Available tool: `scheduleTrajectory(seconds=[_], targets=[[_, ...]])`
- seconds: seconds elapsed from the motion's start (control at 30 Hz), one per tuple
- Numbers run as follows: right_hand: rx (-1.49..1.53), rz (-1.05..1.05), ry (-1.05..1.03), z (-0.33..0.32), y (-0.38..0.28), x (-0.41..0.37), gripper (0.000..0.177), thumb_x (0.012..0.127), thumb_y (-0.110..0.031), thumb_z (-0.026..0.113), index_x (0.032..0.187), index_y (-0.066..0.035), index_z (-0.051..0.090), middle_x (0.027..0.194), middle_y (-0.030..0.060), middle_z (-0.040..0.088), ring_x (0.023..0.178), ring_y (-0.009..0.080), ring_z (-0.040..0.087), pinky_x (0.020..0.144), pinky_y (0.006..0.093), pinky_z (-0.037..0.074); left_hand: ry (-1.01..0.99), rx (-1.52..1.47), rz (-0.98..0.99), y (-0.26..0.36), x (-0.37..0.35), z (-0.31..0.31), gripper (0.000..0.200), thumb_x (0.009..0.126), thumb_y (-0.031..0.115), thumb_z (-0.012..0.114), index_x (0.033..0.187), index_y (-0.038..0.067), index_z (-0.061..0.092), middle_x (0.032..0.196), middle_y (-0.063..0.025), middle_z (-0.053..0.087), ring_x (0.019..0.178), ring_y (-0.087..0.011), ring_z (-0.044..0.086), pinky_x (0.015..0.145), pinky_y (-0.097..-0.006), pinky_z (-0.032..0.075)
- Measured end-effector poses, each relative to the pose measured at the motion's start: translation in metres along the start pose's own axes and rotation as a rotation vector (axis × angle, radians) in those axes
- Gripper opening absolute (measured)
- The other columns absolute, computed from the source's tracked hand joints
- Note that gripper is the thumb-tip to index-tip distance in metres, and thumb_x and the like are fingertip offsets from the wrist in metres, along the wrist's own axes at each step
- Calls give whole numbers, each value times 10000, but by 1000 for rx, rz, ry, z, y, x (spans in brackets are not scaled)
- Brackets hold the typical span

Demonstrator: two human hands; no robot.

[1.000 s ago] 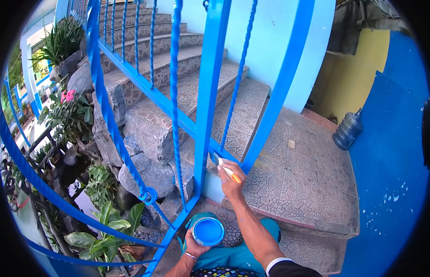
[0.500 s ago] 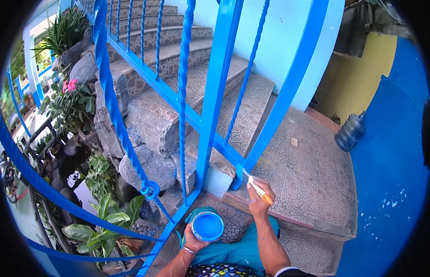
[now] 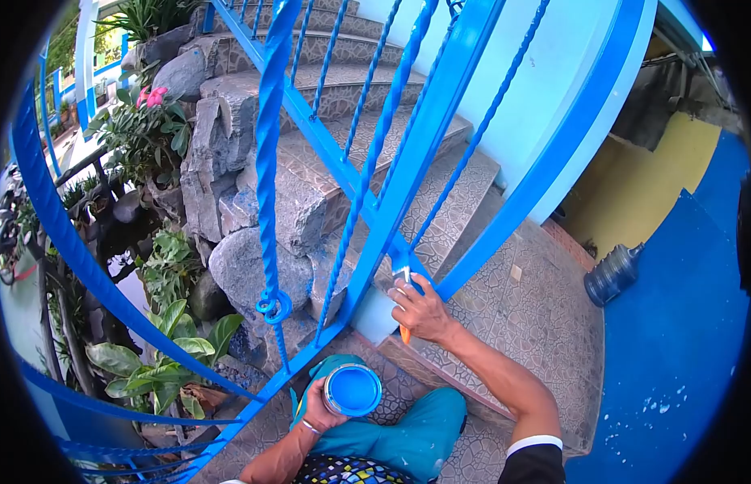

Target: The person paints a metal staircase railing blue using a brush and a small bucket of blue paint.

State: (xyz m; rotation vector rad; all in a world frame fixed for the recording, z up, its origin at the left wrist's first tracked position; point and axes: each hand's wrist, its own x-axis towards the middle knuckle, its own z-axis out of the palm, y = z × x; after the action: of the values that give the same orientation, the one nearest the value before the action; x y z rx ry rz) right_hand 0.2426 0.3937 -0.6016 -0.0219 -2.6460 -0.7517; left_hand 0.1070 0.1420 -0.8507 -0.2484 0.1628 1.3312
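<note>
My left hand [image 3: 319, 406] is wrapped round a can of blue paint [image 3: 353, 390], held over my lap with its mouth facing up. In my right hand [image 3: 424, 310] is a paintbrush [image 3: 405, 331] with an orange handle end; its bristles point up at the lower rail of the blue metal railing [image 3: 398, 235]. The bristle tip appears to touch the rail near its joint with the post, though my fingers hide part of the brush. Twisted blue bars [image 3: 270, 161] stand left of the post.
Tiled stairs [image 3: 440, 202] curve up behind the railing. Rocks [image 3: 258, 274] and leafy plants [image 3: 165, 355] border the left side. A dark plastic water jug [image 3: 613, 274] lies on the right, by the blue floor [image 3: 674, 347].
My right hand has moved left and up with the paintbrush, turning the brush more upright against the rail. The view has shifted; my left hand still holds the paint can.
</note>
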Motion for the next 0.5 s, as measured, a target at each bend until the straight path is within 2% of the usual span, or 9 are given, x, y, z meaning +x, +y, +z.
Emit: scheduleTrajectory(seconds=[0.1, 0.13, 0.23, 0.33, 0.43, 0.5], targets=[[-4, -79, -20, 7, -1, 3, 121, 782, -220, 655, 690, -142, 646, 1173, 77, 734, 1203, 242, 640, 1123, 525, 401, 10, -5, 0, 0, -3, 6, 609, 882, 476, 587, 1356, 104, 668, 1396, -141, 662, 1292, -372, 605, 1125, -585, 443], [-32, -71, -34, 8, -3, 3, 120, 775, -220, 656, 686, -139, 656, 1092, 70, 731, 1168, 235, 647, 1104, 519, 412, 6, -3, -5, -1, -3, 6, 611, 879, 477, 591, 1357, 103, 667, 1400, -141, 660, 1296, -371, 602, 1129, -584, 439], [-53, -40, -159, 11, -10, -17, 123, 785, -218, 661, 690, -140, 669, 986, 48, 708, 1117, 228, 652, 1074, 517, 425, -6, -8, -5, 1, -2, 6, 616, 876, 477, 597, 1359, 101, 665, 1409, -143, 653, 1305, -369, 594, 1138, -584, 430], [72, -69, -320, 5, -31, -43, 135, 821, -244, 658, 753, -141, 713, 898, 37, 666, 1080, 219, 650, 1061, 512, 423, -8, -19, -8, 1, -2, 4, 616, 881, 481, 590, 1361, 102, 663, 1416, -143, 648, 1309, -371, 591, 1143, -587, 424], [262, 70, -462, -47, -47, -43, 89, 818, -180, 708, 859, -116, 753, 988, 60, 708, 1111, 231, 655, 1045, 502, 448, -6, -16, -20, 2, -3, 5, 623, 888, 491, 577, 1366, 102, 661, 1423, -143, 644, 1317, -374, 586, 1146, -591, 420], [552, 308, -183, -88, -51, -34, 146, 809, -106, 737, 954, -90, 754, 1040, 84, 728, 1061, 259, 682, 971, 477, 499, -19, -12, -26, 2, -3, 5, 628, 894, 500, 566, 1371, 102, 658, 1428, -144, 640, 1323, -377, 582, 1146, -594, 419]])
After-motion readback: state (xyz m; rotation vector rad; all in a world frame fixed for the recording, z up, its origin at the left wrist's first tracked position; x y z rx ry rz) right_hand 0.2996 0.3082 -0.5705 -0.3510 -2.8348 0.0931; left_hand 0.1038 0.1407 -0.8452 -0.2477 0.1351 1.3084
